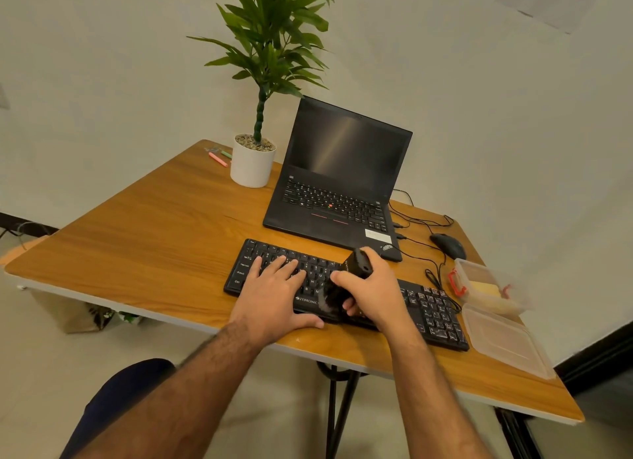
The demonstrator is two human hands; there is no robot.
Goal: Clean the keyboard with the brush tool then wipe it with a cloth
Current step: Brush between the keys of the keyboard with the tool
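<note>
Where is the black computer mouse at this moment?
In the head view, the black computer mouse lies at the right rear of the wooden table, right of the black laptop and behind the clear plastic container.

Warm, even indoor light fills the room, soft and fairly bright, with only faint shadows under the hands. A pale streak of glare slants across the dark laptop screen (346, 150). The wide-angle lens bends the table (154, 225) edges and stretches the corners. The brush (337, 292) bristles smear with motion blur, and the near forearms look soft.
</note>
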